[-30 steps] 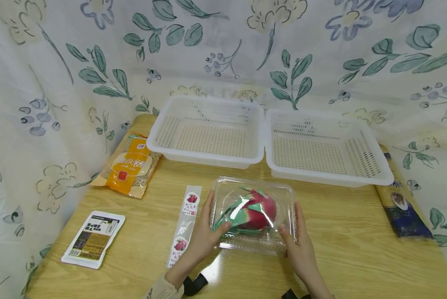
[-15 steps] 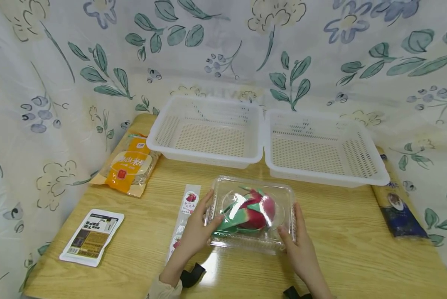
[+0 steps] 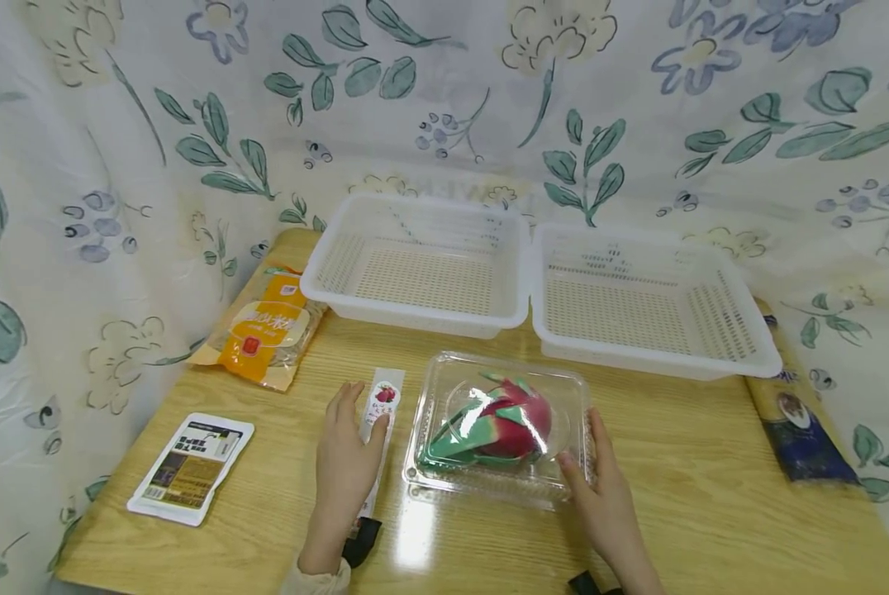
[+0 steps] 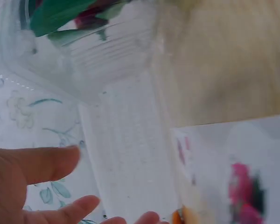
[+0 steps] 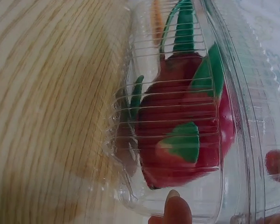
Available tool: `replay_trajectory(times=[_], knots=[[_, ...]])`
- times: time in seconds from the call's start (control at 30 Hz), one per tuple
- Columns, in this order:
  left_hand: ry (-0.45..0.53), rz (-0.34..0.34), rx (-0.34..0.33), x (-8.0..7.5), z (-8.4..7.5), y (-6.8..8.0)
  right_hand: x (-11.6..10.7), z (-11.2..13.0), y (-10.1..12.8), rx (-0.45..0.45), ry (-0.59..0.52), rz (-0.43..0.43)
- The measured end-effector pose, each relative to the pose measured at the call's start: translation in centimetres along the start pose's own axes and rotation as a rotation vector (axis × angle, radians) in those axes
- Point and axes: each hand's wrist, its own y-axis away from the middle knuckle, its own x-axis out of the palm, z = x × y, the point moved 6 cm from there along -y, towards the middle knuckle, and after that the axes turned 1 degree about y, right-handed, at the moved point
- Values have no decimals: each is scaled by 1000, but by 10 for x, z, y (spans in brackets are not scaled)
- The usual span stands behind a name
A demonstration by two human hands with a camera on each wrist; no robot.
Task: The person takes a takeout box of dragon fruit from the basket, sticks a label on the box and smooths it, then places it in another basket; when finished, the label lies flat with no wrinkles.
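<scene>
A clear plastic clamshell box with a red and green dragon fruit inside lies on the wooden table. My right hand holds its near right corner, thumb on the lid and fingers along the side. The right wrist view shows the fruit through the ribbed plastic and my thumb tip on the box. My left hand lies flat, fingers straight, on a long white label strip just left of the box. In the left wrist view the box is blurred above the fingers.
Two white slotted baskets stand side by side behind the box. An orange food packet and a white printed pack lie to the left. A dark blue packet lies at the right edge. Floral cloth surrounds the table.
My left hand has let go of the box's left side and moved left onto the label strip. The box has settled on the table, and the right hand stays at its corner.
</scene>
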Motion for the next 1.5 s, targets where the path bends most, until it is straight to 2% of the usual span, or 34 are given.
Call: replay_trajectory(times=[0.13, 0.27, 0.43, 0.7, 0.83, 0.9, 1.1, 1.3, 1.4, 1.5], knots=[[-116, 37, -38, 6, 14, 9, 2, -1, 3, 6, -27, 31], [-167, 63, -44, 6, 23, 17, 2, -2, 6, 6, -33, 33], [-178, 82, -40, 2, 28, 14, 1, -4, 6, 14, -32, 24], [-236, 188, -146, 0, 40, 7, 2, -3, 5, 22, -21, 32], [-233, 232, -170, 0, 46, 8, 0, -4, 4, 38, -4, 35], [-196, 246, -168, 1, 47, 9, -2, -4, 4, 38, 8, 44], [72, 218, -202, -2, 50, 6, -4, -2, 1, 22, 20, 70], [275, 200, -208, -11, 43, 5, -8, 5, -6, 22, 80, 56], [379, 222, -186, -15, 34, 8, -13, 15, -13, 39, 115, 10], [459, 251, -124, -18, 22, 13, -19, 33, -19, 22, 113, -103]])
